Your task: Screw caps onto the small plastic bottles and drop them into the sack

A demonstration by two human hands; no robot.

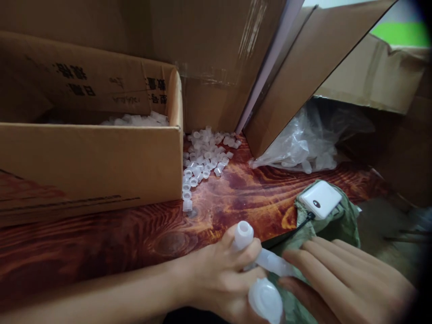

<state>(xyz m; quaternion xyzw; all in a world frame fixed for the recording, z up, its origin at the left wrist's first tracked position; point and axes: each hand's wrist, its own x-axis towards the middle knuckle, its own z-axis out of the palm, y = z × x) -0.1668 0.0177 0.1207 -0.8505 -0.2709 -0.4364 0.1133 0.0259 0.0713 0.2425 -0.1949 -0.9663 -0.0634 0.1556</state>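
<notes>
My left hand (229, 274) is closed around several translucent white plastic tubes. One tube (243, 235) stands up between the fingers with its open neck on top. Lower down, a tube with a wide round end (266, 299) juts out below the fingers. A further tube (276, 263) lies sideways between my hands. My right hand (344, 279) pinches that tube's right end between thumb and fingers, slightly blurred. Beyond the hands, a pile of small white plastic caps (205, 155) is spread on the wooden table (246, 198).
On the left stands an open cardboard box (101, 166) with white plastic pieces (138, 119) inside. A clear plastic bag (300, 139) with white tubes spills from a carton at right. A white power bank (320, 199) with a black cable (302, 225) rests on green cloth (349, 220).
</notes>
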